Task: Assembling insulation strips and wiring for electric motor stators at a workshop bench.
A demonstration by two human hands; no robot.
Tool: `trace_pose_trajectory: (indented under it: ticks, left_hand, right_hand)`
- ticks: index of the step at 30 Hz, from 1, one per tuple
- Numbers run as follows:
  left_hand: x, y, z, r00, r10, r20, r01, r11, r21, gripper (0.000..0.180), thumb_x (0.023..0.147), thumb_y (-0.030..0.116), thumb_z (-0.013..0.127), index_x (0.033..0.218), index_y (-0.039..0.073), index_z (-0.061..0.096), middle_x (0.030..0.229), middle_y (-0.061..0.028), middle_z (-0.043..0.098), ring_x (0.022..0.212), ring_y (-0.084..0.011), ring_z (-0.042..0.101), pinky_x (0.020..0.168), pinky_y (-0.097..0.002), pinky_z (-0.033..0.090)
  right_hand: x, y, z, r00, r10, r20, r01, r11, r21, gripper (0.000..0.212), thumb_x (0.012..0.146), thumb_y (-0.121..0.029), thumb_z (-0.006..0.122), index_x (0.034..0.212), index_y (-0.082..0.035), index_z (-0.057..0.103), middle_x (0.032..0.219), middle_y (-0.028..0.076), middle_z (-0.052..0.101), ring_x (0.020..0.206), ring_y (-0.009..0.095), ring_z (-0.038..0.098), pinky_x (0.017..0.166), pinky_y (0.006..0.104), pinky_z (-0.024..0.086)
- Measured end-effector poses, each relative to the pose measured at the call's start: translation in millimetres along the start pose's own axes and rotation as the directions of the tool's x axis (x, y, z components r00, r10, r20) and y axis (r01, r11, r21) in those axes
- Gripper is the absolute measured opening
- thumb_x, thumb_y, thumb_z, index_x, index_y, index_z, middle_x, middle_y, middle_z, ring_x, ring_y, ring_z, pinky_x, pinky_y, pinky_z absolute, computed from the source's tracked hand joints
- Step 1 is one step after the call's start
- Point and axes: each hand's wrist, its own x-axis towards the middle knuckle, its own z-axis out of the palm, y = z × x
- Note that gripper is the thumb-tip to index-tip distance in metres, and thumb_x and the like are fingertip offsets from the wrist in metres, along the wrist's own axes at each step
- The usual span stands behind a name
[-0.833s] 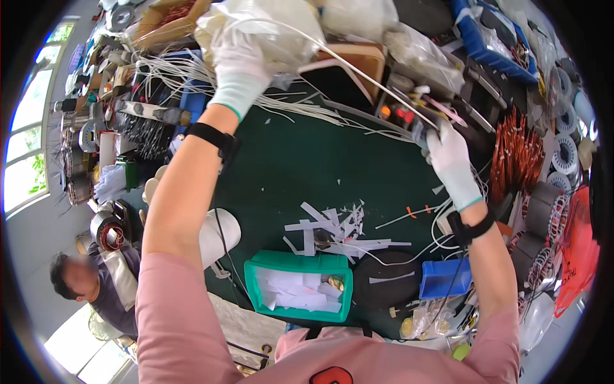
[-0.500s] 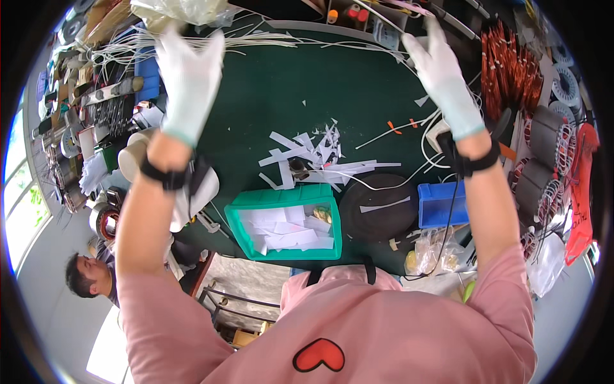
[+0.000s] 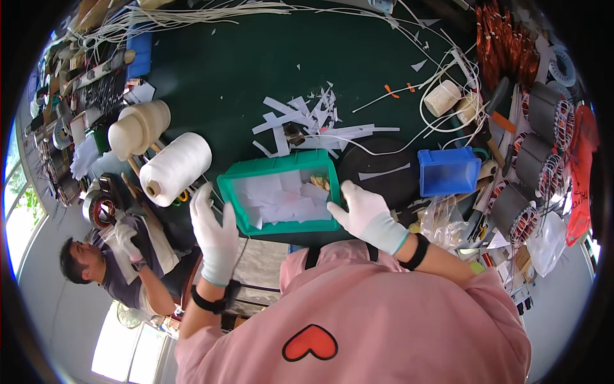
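The green plastic bin stands at the near edge of the dark green table, filled with white paper slips. A small tan-yellow piece lies in its right corner. On the bin's left is my left hand, in a white glove, thumb and fingers spread and holding nothing. My gloved right hand is at the bin's right wall, thumb and forefinger apart; whether it touches the rim I cannot tell. Beyond the bin lies a heap of cut white paper strips.
To the left lie a white thread spool and a cream cone. On the right are a round black plate, a blue box, looped white wire and wound motor cores. A seated co-worker is at lower left.
Both hands have come back from the far side of the table to either side of the green bin. The co-worker's gloved hands now show.
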Motion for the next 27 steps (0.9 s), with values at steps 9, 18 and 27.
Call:
trace_pose_trajectory:
  ticks: [9,18,27]
  left_hand:
    - [-68.0,-24.9,7.5,0.885,-0.437,0.161,0.441,0.675,-0.591,0.021,0.100,0.006,0.056,0.119,-0.003,0.056,0.104,-0.0034,0.060,0.089,-0.0088,0.054,0.079,-0.0238,0.047]
    - [-45.4,54.0,-29.0,0.972,-0.002,0.236,0.172,0.690,-0.703,0.023,0.102,0.012,0.056,0.120,-0.002,0.059,0.102,-0.0008,0.061,0.092,-0.0068,0.054,0.083,-0.0224,0.045]
    - [-77.2,210.5,-31.6,0.528,0.800,-0.285,-0.793,0.585,0.171,0.034,0.086,0.006,0.071,0.118,0.001,0.062,0.102,-0.0081,0.067,0.084,-0.0209,0.062,0.078,-0.0338,0.050]
  right_hand:
    - [-40.1,-25.3,-14.9,0.988,0.089,0.123,-0.132,0.902,0.411,0.026,0.088,-0.022,0.071,0.091,0.002,0.065,0.088,0.014,0.068,0.073,0.024,0.068,0.070,0.0358,0.055]
    - [-163.9,-18.8,-75.9,0.966,0.259,-0.023,-0.166,0.682,0.712,0.021,0.092,-0.018,0.075,0.101,0.001,0.069,0.088,-0.004,0.064,0.081,0.004,0.054,0.072,0.0255,0.048]
    - [-300.1,20.4,-80.8,0.904,0.386,-0.183,0.024,0.381,0.924,0.020,0.091,-0.018,0.076,0.099,-0.001,0.069,0.090,-0.005,0.061,0.082,0.004,0.051,0.074,0.0235,0.045]
